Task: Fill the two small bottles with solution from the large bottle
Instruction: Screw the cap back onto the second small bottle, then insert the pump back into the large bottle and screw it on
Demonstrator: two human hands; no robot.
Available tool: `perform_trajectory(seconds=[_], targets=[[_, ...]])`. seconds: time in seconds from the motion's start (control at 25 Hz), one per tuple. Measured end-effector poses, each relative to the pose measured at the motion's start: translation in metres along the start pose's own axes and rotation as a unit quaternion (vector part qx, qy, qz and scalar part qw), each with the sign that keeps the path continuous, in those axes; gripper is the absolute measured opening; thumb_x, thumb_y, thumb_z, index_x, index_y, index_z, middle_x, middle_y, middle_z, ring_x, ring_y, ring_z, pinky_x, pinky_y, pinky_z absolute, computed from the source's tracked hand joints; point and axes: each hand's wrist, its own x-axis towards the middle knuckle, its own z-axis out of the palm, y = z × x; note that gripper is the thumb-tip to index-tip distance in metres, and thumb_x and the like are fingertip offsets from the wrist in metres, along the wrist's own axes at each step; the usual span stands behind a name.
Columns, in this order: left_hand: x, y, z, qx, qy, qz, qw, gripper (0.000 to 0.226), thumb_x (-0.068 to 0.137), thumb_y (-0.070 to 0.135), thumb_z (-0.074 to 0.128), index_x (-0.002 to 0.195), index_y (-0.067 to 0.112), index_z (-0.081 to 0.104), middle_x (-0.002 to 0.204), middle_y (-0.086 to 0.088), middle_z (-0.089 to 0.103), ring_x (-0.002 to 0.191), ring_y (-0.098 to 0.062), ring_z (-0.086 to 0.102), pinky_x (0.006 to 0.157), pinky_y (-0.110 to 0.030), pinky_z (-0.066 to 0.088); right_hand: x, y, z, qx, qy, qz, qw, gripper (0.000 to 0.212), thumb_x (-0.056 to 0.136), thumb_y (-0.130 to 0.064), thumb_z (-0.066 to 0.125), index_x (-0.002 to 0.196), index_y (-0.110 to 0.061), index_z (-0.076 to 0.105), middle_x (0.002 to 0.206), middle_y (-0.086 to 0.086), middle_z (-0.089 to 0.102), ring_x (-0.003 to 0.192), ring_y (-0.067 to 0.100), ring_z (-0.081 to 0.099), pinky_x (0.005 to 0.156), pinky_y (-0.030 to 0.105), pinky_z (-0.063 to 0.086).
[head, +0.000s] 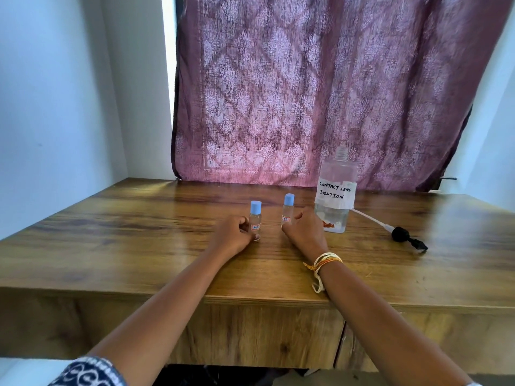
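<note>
On the wooden surface (111,246), near its middle, stood the two small bottles, both upright with blue caps on. My left hand (232,234) lay curled beside the left small bottle (255,218), its fingers bent against the bottle's lower part; I could not tell whether they truly gripped it or only touched it. My right hand (302,232) rested on the surface in the same loose curl, its fingers up against the right small bottle (287,213), and again the hold itself was not clear to me. A bundle of yellow and orange threads (323,263) circled my right wrist.

Just right of that hand stood the large bottle (335,190), clear, uncapped, with a low level of liquid in it and a white label hand-lettered "CONTACT LENS SOLUTION". Its black pump head (402,235), with a white tube, lay on its side farther right, apart from the bottle.

The surface was brown wood grain with a plain front panel below its near edge. Behind its far edge hung a patterned mauve curtain (320,93), lit from behind. Pale bluish walls (55,107) closed the room on the left and right.
</note>
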Motion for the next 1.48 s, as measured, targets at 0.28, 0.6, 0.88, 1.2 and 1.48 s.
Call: perform_trajectory(seconds=[0.28, 0.6, 0.88, 1.2, 1.48], targets=[[0.039, 0.008, 0.016, 0.015, -0.028, -0.006, 0.999, 0.032, 0.073, 0.025, 0.081, 0.100, 0.011, 0.073, 0.100, -0.004, 0.073, 0.088, -0.016, 0.064, 0.074, -0.025, 0.044, 0.013, 0.010, 0.008, 0.002, -0.018, 0.016, 1.000, 0.008, 0.077, -0.015, 0.068, 0.077, -0.018, 0.060, 0.084, 0.004, 0.070, 0.083, 0.021, 0.064, 0.070, 0.031, 0.048], [0.041, 0.000, 0.024, 0.007, -0.033, 0.033, 0.999, 0.040, 0.077, 0.029, 0.077, 0.114, 0.016, 0.069, 0.107, -0.001, 0.072, 0.089, -0.012, 0.063, 0.075, -0.025, 0.045, 0.016, 0.015, 0.009, -0.011, -0.022, 0.016, 1.000, 0.018, 0.080, -0.019, 0.071, 0.096, -0.013, 0.065, 0.099, 0.008, 0.071, 0.095, 0.024, 0.065, 0.084, 0.036, 0.053], [0.014, 0.014, 0.023, -0.050, 0.099, 0.059, 0.992, 0.089, 0.068, 0.040, 0.082, 0.139, 0.015, 0.035, 0.125, -0.010, 0.053, 0.112, -0.025, 0.054, 0.093, -0.039, 0.049, 0.004, 0.009, 0.000, 0.056, -0.016, 0.077, 0.995, 0.004, 0.074, -0.011, 0.062, 0.072, -0.012, 0.058, 0.084, 0.020, 0.072, 0.076, 0.028, 0.068, 0.076, 0.043, 0.057], [-0.003, 0.081, 0.051, -0.062, 0.107, 0.224, 0.967, 0.050, 0.082, 0.028, 0.072, 0.124, 0.012, 0.052, 0.113, -0.007, 0.056, 0.100, -0.021, 0.056, 0.082, -0.037, 0.051, -0.002, 0.037, -0.050, 0.047, 0.036, 0.089, 0.994, 0.016, 0.076, -0.014, 0.057, 0.066, -0.003, 0.064, 0.068, 0.015, 0.069, 0.062, 0.029, 0.066, 0.062, 0.042, 0.059], [0.032, 0.153, 0.074, -0.086, 0.121, 0.242, 0.959, 0.057, 0.084, 0.028, 0.069, 0.131, 0.007, 0.045, 0.123, -0.016, 0.052, 0.116, -0.030, 0.050, 0.096, -0.041, 0.046, 0.007, 0.093, -0.131, -0.150, 0.174, 0.069, 0.971, 0.011, 0.077, -0.018, 0.061, 0.086, -0.013, 0.065, 0.096, 0.010, 0.064, 0.096, 0.032, 0.060, 0.076, 0.035, 0.048]])
